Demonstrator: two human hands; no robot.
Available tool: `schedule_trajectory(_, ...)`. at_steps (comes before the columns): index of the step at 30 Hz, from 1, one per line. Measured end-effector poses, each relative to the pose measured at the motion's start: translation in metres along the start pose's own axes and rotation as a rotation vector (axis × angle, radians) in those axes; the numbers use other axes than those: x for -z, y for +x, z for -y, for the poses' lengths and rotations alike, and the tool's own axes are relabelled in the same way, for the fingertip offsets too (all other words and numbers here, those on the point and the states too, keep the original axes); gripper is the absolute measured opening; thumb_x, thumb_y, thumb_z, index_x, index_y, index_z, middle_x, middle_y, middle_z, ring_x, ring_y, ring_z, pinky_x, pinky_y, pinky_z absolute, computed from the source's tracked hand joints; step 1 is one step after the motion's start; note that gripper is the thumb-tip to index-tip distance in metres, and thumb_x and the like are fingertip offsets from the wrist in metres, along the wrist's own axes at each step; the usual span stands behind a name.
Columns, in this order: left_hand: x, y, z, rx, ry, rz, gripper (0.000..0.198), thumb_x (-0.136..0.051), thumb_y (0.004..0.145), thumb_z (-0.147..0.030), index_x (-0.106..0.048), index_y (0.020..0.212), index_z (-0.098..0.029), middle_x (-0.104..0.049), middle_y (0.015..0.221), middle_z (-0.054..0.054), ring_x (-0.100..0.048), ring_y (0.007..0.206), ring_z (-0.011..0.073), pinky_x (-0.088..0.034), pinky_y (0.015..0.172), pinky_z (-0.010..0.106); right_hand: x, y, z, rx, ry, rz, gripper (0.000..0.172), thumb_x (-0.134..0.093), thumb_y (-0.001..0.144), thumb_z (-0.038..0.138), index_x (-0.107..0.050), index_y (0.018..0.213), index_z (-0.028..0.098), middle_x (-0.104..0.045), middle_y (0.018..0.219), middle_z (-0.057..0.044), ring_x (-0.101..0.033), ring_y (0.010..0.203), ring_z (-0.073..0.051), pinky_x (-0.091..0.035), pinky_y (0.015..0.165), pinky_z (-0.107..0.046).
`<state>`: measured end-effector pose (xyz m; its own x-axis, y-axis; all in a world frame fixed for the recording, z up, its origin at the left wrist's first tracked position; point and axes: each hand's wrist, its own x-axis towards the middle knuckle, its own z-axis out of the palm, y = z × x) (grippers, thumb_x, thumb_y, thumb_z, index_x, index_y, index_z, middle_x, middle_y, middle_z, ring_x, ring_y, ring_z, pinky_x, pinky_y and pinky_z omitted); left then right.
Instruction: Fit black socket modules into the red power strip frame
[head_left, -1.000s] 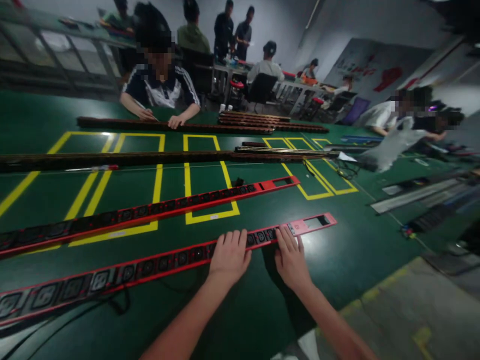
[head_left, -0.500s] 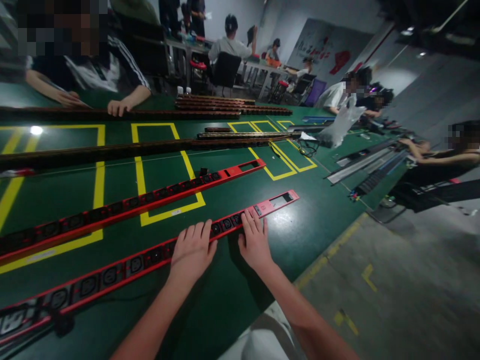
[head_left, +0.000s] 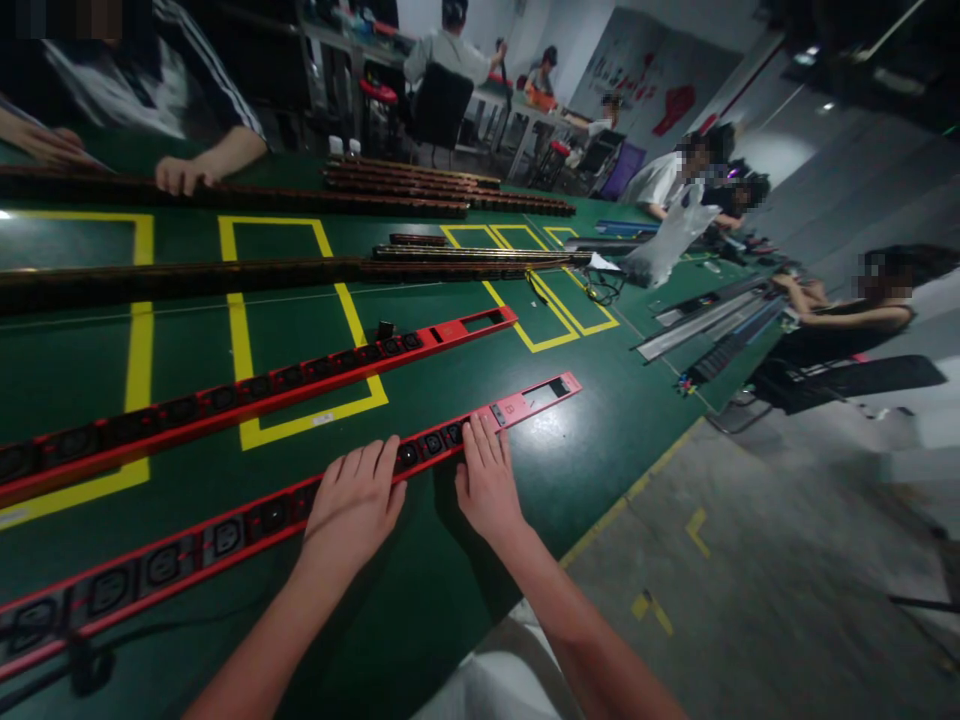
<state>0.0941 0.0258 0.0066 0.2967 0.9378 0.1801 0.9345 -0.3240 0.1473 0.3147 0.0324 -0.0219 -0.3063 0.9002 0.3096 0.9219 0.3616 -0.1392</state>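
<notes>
Our left hand (head_left: 351,503) and right hand (head_left: 487,475) lie palm-down over the near red strip (head_left: 274,515), fingers across it; we cannot tell whether either grips. Strip rests on the green surface (head_left: 600,345), long axis roughly eight to two o'clock. Right hand nearer the cut-out end (head_left: 572,382), at its two o'clock. Second red strip (head_left: 259,390): left hand's twelve.

The red strip (head_left: 251,525) nearest me looked like smooth painted metal with a slight sheen, its sockets (head_left: 227,537) matt black plastic. I saw pale glare on the glossy green tabletop (head_left: 600,430), a crinkled, translucent plastic bag (head_left: 671,240), dull concrete-like floor (head_left: 772,530), and matt pale cloth (head_left: 487,690) on my body.
</notes>
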Motion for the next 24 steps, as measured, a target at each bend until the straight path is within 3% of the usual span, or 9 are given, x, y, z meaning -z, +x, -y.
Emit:
schedule_trajectory(11, -0.0061, -0.0025, 0.0034, -0.059, 0.003, -0.142, 0.048, -0.049, 0.096, -0.027, -0.059, 0.138, -0.006, -0.067, 0.125, 0.018, -0.061, 0.108, 0.0317, -0.044, 0.094, 0.045, -0.0002, 0.0013, -0.0009, 0.074, 0.025, -0.041, 0.070, -0.045, 0.089, 0.007, -0.034, 0.158, 0.009, -0.038, 0.163, -0.016, -0.023, 0.157, -0.027, -0.028, 0.126, -0.057)
schedule_trajectory(19, -0.0039, -0.0010, 0.0026, -0.024, -0.028, -0.098, 0.047, -0.049, 0.096, -0.028, -0.058, 0.138, -0.007, -0.066, 0.125, 0.016, -0.060, 0.108, 0.0310, -0.044, 0.093, 0.044, 0.0007, 0.0037, -0.0011, 0.039, 0.067, -0.061, 0.066, -0.046, 0.093, 0.011, -0.035, 0.158, 0.013, -0.042, 0.160, -0.014, -0.030, 0.154, -0.025, -0.031, 0.126, -0.054)
schedule_trajectory(24, -0.0022, -0.0009, 0.0023, -0.024, -0.037, -0.079, 0.047, -0.049, 0.097, -0.028, -0.057, 0.139, -0.007, -0.065, 0.126, 0.016, -0.059, 0.109, 0.0311, -0.043, 0.093, 0.045, 0.0036, 0.0049, 0.0006, 0.061, 0.042, -0.051, 0.056, -0.047, 0.093, 0.011, -0.051, 0.149, 0.014, -0.042, 0.160, -0.015, -0.030, 0.154, -0.027, -0.032, 0.125, -0.054)
